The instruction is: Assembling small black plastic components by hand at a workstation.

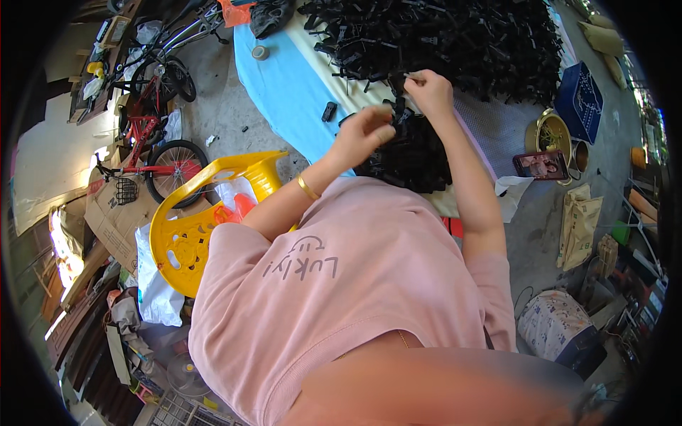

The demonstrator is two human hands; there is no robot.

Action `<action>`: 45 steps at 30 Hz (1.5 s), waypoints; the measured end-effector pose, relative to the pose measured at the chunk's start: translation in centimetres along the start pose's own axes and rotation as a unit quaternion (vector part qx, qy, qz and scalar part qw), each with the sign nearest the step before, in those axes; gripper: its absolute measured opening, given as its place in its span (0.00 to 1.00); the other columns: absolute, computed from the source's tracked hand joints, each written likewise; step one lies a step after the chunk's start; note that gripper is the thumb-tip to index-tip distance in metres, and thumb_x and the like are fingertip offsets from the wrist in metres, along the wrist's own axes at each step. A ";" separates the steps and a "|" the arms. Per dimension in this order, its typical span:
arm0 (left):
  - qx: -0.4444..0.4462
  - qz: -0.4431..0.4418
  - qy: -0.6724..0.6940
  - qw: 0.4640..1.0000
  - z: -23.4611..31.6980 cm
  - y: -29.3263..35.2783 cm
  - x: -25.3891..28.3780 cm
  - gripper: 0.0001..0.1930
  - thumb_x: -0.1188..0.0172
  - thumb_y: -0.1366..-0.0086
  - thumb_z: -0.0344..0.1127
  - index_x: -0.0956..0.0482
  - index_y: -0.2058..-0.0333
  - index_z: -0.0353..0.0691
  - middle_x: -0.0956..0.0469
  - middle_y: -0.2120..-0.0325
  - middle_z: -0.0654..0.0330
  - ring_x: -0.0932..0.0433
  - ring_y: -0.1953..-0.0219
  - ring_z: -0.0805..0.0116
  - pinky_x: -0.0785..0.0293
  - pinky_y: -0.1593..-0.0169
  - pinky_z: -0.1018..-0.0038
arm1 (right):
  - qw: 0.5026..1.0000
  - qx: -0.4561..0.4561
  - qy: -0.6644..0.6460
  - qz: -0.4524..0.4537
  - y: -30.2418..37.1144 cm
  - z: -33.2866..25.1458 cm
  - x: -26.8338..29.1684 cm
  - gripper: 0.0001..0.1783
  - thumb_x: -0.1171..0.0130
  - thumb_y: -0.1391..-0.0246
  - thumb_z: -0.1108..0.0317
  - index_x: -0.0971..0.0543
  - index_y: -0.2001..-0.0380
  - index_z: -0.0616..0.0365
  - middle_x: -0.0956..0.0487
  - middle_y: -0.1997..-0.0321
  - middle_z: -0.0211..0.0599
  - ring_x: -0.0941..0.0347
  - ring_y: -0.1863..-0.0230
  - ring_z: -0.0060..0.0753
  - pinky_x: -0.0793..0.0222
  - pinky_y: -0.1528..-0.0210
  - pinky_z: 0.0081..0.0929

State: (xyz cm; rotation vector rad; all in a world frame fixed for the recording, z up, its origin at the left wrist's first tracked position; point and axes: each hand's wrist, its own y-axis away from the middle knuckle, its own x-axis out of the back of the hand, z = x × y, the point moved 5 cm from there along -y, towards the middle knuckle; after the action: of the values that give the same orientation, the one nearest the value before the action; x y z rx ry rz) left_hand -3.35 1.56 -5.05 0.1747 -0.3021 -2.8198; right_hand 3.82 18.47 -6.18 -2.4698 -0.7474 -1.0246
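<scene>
Open blue sheet left of both hands: passable, save a tape roll and small black part. Ahead: dense heap of black plastic pieces blocks. Near pile fills space under hands. Yellow chair crowds lower left.

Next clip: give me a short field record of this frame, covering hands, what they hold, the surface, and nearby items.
left hand: fingers closed on a small black plastic piece
right hand: pinching the same black piece from above
work surface: table with blue cover
on table: big heap of black plastic parts, smaller pile under the hands
left of person: yellow plastic chair, red bicycle
right of person: phone, blue crate
</scene>
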 end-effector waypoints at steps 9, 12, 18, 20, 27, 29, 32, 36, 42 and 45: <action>0.113 -0.146 0.388 0.903 2.0 -3.9 -0.4 0.28 0.45 0.40 0.35 0.44 0.43 0.41 0.30 0.55 0.53 0.29 0.53 0.64 0.33 0.49 0.67 | 0.971 0.071 -0.209 -0.095 6.3 -4.3 3.5 0.06 0.40 0.61 0.74 0.23 0.75 0.62 0.25 0.79 0.37 0.30 0.80 0.23 0.35 0.76 0.20; 0.110 -0.181 0.360 0.909 2.1 -3.9 -0.4 0.28 0.42 0.43 0.33 0.41 0.44 0.43 0.30 0.54 0.52 0.29 0.52 0.64 0.34 0.48 0.68 | 0.964 0.097 -0.222 -0.106 6.9 -4.7 3.8 0.06 0.40 0.61 0.75 0.24 0.76 0.62 0.26 0.78 0.34 0.32 0.80 0.21 0.37 0.77 0.18; 0.066 -0.140 0.295 0.943 3.0 -3.1 0.2 0.29 0.39 0.48 0.26 0.38 0.47 0.42 0.25 0.61 0.54 0.25 0.58 0.66 0.31 0.51 0.71 | 0.947 0.029 -0.307 -0.091 8.1 -5.0 4.4 0.05 0.44 0.53 0.74 0.24 0.70 0.62 0.26 0.77 0.27 0.35 0.79 0.15 0.39 0.77 0.14; 0.048 -0.108 0.258 0.959 3.9 -2.7 0.1 0.27 0.39 0.49 0.23 0.36 0.49 0.41 0.24 0.63 0.55 0.25 0.60 0.67 0.29 0.53 0.73 | 0.896 -0.054 -0.429 -0.099 8.4 -4.7 4.8 0.10 0.50 0.45 0.70 0.26 0.62 0.63 0.30 0.77 0.21 0.40 0.80 0.10 0.45 0.79 0.09; -0.061 0.000 0.030 0.998 5.8 -1.2 -1.3 0.22 0.40 0.51 0.19 0.34 0.56 0.37 0.26 0.64 0.59 0.26 0.63 0.75 0.28 0.57 0.78 | 0.911 -0.081 -0.385 -0.120 8.1 -6.3 4.7 0.10 0.49 0.44 0.67 0.24 0.64 0.63 0.32 0.80 0.21 0.42 0.81 0.08 0.49 0.81 0.08; -0.080 0.026 0.014 0.996 6.2 -0.8 -1.1 0.21 0.39 0.52 0.19 0.33 0.57 0.37 0.25 0.65 0.60 0.26 0.66 0.77 0.28 0.60 0.81 | 0.926 -0.084 -0.348 -0.122 8.2 -6.0 4.7 0.10 0.49 0.44 0.67 0.24 0.66 0.63 0.32 0.82 0.20 0.42 0.81 0.08 0.48 0.81 0.09; -0.082 -0.018 -0.040 0.996 6.6 -0.4 -1.0 0.23 0.41 0.48 0.19 0.35 0.53 0.37 0.27 0.58 0.57 0.27 0.59 0.74 0.28 0.56 0.79 | 0.921 -0.080 -0.366 -0.109 8.5 -6.2 4.8 0.10 0.48 0.45 0.67 0.24 0.67 0.63 0.32 0.82 0.20 0.41 0.81 0.09 0.48 0.81 0.09; -0.040 -0.051 0.012 0.998 6.5 0.0 -0.4 0.20 0.42 0.47 0.19 0.33 0.55 0.36 0.28 0.56 0.60 0.28 0.60 0.78 0.29 0.56 0.81 | 0.921 -0.086 -0.360 -0.126 9.0 -6.4 5.1 0.09 0.48 0.45 0.68 0.24 0.67 0.63 0.32 0.82 0.20 0.41 0.81 0.10 0.46 0.80 0.09; -0.052 -0.043 -0.015 0.998 6.9 0.4 -0.9 0.20 0.45 0.46 0.19 0.32 0.53 0.33 0.28 0.56 0.62 0.30 0.60 0.79 0.31 0.55 0.82 | 0.936 -0.044 -0.325 -0.127 8.9 -7.2 6.0 0.08 0.48 0.45 0.68 0.25 0.69 0.63 0.33 0.82 0.21 0.40 0.79 0.11 0.43 0.77 0.11; -0.052 -0.056 -0.067 0.995 7.1 0.7 -1.2 0.22 0.46 0.45 0.18 0.34 0.50 0.33 0.28 0.56 0.62 0.30 0.59 0.79 0.32 0.55 0.83 | 0.938 -0.033 -0.318 -0.135 9.0 -7.4 6.2 0.08 0.48 0.45 0.68 0.25 0.70 0.63 0.33 0.82 0.21 0.40 0.79 0.11 0.43 0.76 0.11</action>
State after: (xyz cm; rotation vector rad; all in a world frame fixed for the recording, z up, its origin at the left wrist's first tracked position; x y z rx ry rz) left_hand -3.15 2.64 2.13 -0.0226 -0.1782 -2.9565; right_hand 8.88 9.60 2.21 -2.8331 -1.2867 -0.2971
